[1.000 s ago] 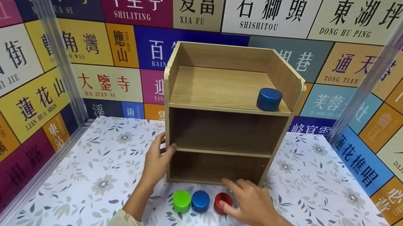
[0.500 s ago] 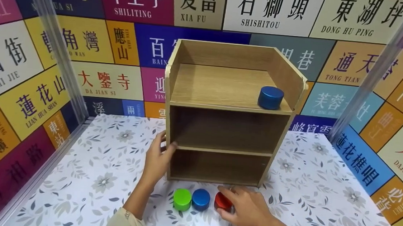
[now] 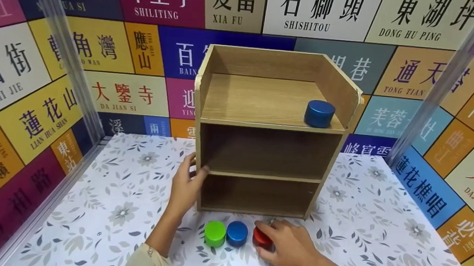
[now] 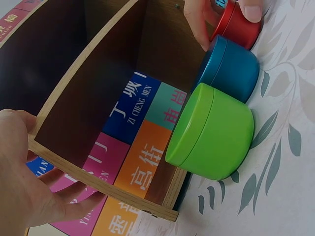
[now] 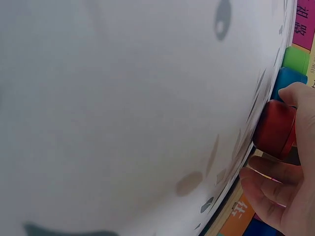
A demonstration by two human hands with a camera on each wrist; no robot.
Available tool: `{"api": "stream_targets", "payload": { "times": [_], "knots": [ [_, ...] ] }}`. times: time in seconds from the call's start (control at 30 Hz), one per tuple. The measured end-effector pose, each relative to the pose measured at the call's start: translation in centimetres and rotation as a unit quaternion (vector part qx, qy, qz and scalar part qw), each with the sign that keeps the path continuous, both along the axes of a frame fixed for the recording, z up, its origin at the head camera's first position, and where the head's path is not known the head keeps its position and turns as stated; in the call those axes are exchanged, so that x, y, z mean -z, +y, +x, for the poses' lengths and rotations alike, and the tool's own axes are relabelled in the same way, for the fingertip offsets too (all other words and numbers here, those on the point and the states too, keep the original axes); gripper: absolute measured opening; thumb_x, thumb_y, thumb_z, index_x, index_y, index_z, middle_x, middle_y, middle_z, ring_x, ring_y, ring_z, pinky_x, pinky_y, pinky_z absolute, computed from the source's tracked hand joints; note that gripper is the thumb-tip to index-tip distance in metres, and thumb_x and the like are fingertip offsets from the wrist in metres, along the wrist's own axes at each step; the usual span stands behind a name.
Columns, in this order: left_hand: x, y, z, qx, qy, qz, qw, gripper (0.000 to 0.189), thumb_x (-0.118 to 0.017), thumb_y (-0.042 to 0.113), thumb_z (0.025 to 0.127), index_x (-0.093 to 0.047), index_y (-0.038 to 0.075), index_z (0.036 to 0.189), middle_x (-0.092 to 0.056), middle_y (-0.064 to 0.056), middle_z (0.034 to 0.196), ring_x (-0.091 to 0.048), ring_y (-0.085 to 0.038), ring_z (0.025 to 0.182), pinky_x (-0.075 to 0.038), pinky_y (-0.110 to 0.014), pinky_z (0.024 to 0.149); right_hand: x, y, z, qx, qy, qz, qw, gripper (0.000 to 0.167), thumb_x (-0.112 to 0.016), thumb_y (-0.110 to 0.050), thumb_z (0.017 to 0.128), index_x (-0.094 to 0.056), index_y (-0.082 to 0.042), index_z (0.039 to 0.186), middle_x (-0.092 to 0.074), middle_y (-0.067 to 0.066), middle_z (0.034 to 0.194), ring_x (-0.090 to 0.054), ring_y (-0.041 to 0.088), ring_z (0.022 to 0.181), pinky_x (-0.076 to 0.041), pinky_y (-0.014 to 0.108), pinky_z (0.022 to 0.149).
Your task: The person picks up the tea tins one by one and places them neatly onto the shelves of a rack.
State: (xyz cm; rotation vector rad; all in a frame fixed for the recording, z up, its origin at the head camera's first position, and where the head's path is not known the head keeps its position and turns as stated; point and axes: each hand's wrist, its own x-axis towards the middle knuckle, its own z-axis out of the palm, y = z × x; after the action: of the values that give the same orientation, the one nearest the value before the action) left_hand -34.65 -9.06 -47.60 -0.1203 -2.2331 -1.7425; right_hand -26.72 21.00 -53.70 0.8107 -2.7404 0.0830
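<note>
My left hand [image 3: 186, 185] grips the left side panel of a small wooden shelf [image 3: 263, 125], its thumb at the front edge and its fingers round the outside. In front of the shelf, my right hand [image 3: 293, 246] pinches a round red tin [image 3: 261, 237] between thumb and forefinger. The other fingers stand apart from the tin in the right wrist view. A blue tin [image 3: 237, 233] stands to the left of the red one, with a gap between them. Next to it is a green tin [image 4: 211, 132], on the table nearest my left hand.
Another blue tin [image 3: 319, 114] stands on the shelf's top board, near the right front corner. Below are two open compartments. A floral white cloth [image 3: 121, 208] covers the table. Walls with coloured signs [image 3: 318, 12] enclose the back and sides.
My right hand, earlier spread over the red tin, has closed its thumb and forefinger on the tin's sides. My left hand stays on the shelf. The head view has shifted slightly.
</note>
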Motion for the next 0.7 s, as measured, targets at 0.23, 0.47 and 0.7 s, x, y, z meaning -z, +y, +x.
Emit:
{"api": "stream_targets", "payload": {
  "times": [0.23,0.47,0.7],
  "knots": [
    [0.2,0.0,-0.2,-0.006,0.015,-0.007,0.9999,0.052,-0.062,0.033,0.099,-0.050,0.022,0.148,-0.056,-0.010,0.145,-0.064,-0.036,0.122,-0.054,-0.053,0.103,0.1,0.0,0.0,-0.005,0.000,-0.019,0.9998,0.053,-0.073,-0.057,0.084,-0.068,-0.031,0.130,-0.071,-0.002,0.093,-0.065,0.014,0.078,-0.050,0.032,0.057],
    [0.1,0.1,-0.2,0.000,0.007,-0.002,1.0000,0.053,-0.062,0.034,0.099,-0.049,0.023,0.149,-0.055,-0.010,0.147,-0.063,-0.036,0.124,-0.053,-0.053,0.104,-0.9,0.2,0.0,0.022,-0.040,-0.030,0.9985,0.054,-0.071,-0.056,0.087,-0.065,-0.033,0.135,-0.071,-0.001,0.103,-0.063,0.014,0.081,-0.056,0.033,0.063],
    [0.1,-0.1,-0.1,0.004,-0.013,0.001,0.9999,0.055,-0.061,0.037,0.099,-0.046,0.026,0.151,-0.053,-0.009,0.149,-0.060,-0.037,0.128,-0.052,-0.054,0.106,-2.7,0.4,-0.3,0.022,0.031,-0.048,0.9982,0.050,-0.072,-0.055,0.084,-0.067,-0.035,0.130,-0.066,-0.005,0.091,-0.060,0.010,0.076,-0.052,0.027,0.057]
  ]
}}
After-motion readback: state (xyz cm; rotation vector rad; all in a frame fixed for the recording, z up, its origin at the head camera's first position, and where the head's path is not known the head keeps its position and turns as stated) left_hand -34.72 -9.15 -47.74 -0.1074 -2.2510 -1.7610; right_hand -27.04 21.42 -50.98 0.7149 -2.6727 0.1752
